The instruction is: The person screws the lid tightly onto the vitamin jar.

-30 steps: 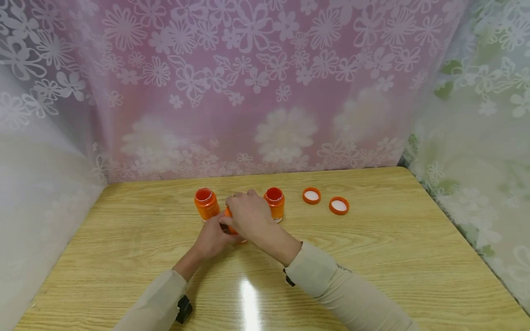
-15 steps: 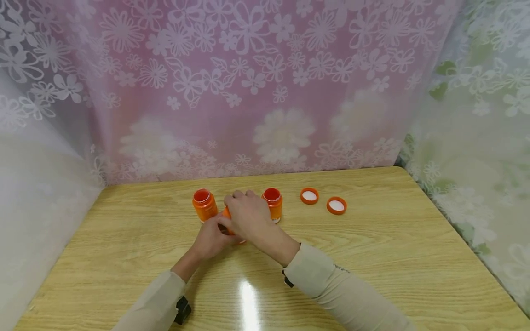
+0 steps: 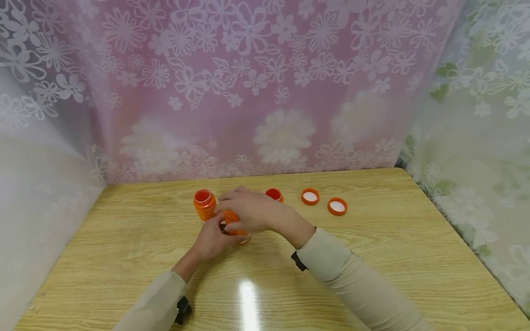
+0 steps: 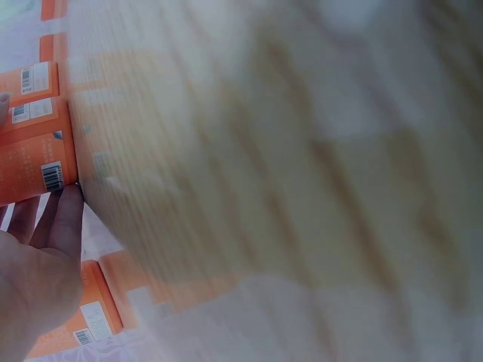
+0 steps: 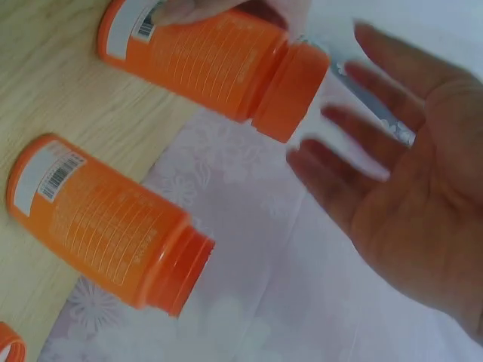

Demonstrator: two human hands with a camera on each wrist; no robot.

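Observation:
My left hand (image 3: 211,239) grips an orange plastic bottle (image 5: 211,56) low on its body, and the bottle stands on the table. An orange screw cap (image 5: 290,92) sits on its mouth. Around the cap hovers my right hand (image 3: 258,212), fingers spread; in the right wrist view a gap shows between fingertips and cap. To the left stands an uncapped orange bottle (image 3: 205,207), close to my left fingers. Another uncapped bottle (image 5: 106,222) is on the right, partly hidden behind my right hand in the head view.
Two orange caps, a nearer-left cap (image 3: 310,196) and a right cap (image 3: 337,207), lie with white inner sides up at the back right of the wooden table (image 3: 372,257). A flowered pink curtain (image 3: 269,92) hangs behind the table's back edge.
My right hand has loosened from the cap; its fingers have spread and its wrist has swung to the right. My left hand has kept its hold on the bottle.

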